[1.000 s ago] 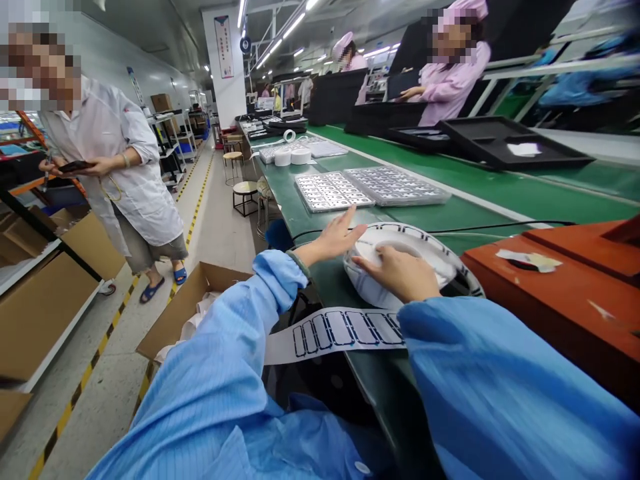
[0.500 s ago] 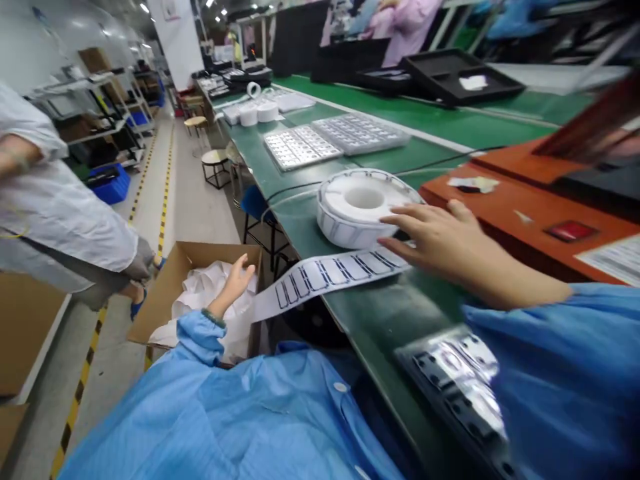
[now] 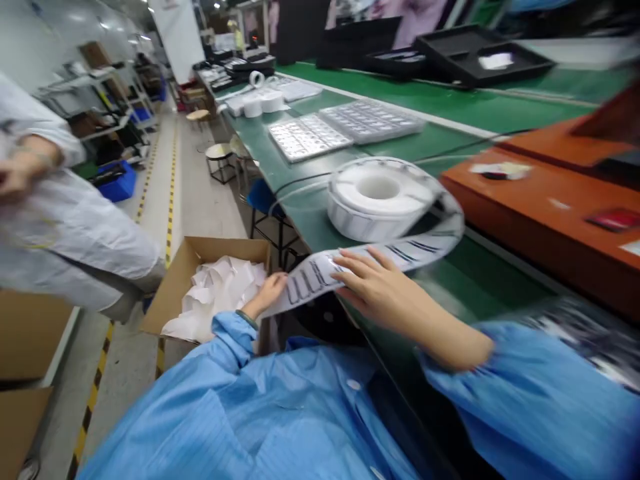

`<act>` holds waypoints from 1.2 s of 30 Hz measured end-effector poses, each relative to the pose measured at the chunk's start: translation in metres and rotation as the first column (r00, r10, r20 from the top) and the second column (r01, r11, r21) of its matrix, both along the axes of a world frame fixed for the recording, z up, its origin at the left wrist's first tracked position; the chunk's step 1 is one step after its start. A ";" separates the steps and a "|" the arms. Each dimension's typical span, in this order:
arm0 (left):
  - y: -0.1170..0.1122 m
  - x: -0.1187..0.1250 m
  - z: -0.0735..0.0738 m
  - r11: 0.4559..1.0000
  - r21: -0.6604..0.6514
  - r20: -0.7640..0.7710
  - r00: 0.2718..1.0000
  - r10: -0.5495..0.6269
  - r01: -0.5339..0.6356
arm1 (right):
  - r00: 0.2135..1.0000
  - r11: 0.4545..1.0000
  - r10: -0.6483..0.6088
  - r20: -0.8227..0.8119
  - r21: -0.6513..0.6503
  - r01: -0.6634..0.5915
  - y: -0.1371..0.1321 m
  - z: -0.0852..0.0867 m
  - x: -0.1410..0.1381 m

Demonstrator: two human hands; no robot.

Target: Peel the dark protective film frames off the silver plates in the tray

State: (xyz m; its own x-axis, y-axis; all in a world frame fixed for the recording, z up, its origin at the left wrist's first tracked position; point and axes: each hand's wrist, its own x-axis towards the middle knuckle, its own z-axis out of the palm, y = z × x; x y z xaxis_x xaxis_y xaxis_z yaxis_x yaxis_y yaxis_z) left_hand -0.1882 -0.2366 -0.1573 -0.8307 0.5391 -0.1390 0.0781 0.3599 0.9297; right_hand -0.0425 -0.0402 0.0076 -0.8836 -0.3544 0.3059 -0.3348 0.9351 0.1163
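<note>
A white roll of adhesive strips (image 3: 377, 200) lies flat on the green bench, its hole facing up. From it a white backing strip with dark outlined pieces (image 3: 305, 283) loops round to the right, then runs left over the bench edge. My left hand (image 3: 267, 295) is closed on the strip near its left part, above a cardboard box. My right hand (image 3: 377, 287) rests on the strip's middle, fingers stretched and slightly apart; its thumb is hidden. Whether it pinches a piece cannot be made out.
The cardboard box (image 3: 167, 293) on my left holds crumpled white strip (image 3: 215, 293). Clear trays of parts (image 3: 310, 137) lie farther along the bench. An orange machine (image 3: 540, 193) stands at right, with blurred metallic parts (image 3: 585, 340) nearer me. A person in white (image 3: 65, 220) stands at left.
My left hand has moved right and closed on the strip. My right hand has come left from beside the roll onto the strip. The strip now bulges in a loop right of the roll.
</note>
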 end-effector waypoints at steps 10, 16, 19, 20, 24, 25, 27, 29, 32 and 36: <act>-0.027 0.016 0.039 0.966 0.254 0.110 0.991 -0.076 0.045 | 0.951 0.970 0.221 -0.215 -0.053 -0.237 -0.025 -0.015 0.000; -0.026 0.049 0.098 0.880 0.475 0.157 0.985 -0.077 -0.007 | 0.980 0.995 0.035 -0.194 -0.082 -0.052 -0.069 0.005 0.017; -0.018 0.066 0.125 0.842 0.538 0.193 0.977 -0.094 -0.025 | 0.971 0.985 -0.096 -0.219 -0.159 0.061 -0.073 0.005 0.024; -0.015 0.072 0.132 0.832 0.555 0.205 0.973 -0.110 -0.023 | 0.971 0.976 -0.127 -0.201 -0.200 0.087 -0.073 0.005 0.026; -0.003 0.087 0.148 0.790 0.614 0.252 0.948 -0.195 0.000 | 0.976 0.871 -0.216 -0.012 -0.454 0.187 -0.068 0.010 0.036; 0.000 0.089 0.150 0.779 0.627 0.260 0.942 -0.210 0.001 | 0.971 0.821 -0.231 0.054 -0.525 0.225 -0.066 0.012 0.038; 0.007 0.092 0.150 0.761 0.648 0.272 0.935 -0.229 -0.002 | 0.954 0.707 -0.238 0.184 -0.641 0.300 -0.063 0.017 0.043; 0.013 0.093 0.149 0.748 0.663 0.276 0.931 -0.238 -0.005 | 0.934 0.601 -0.230 0.273 -0.715 0.357 -0.059 0.020 0.047; 0.020 0.096 0.147 0.738 0.674 0.280 0.929 -0.241 -0.012 | 0.899 0.464 -0.228 0.375 -0.770 0.439 -0.052 0.022 0.050; 0.023 0.097 0.144 0.740 0.672 0.289 0.926 -0.244 -0.014 | 0.827 0.282 -0.228 0.514 -0.778 0.561 -0.045 0.022 0.051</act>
State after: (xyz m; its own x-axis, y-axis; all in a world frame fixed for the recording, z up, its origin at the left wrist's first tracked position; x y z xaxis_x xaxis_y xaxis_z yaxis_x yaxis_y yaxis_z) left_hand -0.0908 -0.2132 -0.0136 -0.7241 0.6891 0.0281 -0.2842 -0.3353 0.8982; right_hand 0.0088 -0.0856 0.0297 -0.9196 0.3871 -0.0676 0.2517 0.4482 -0.8578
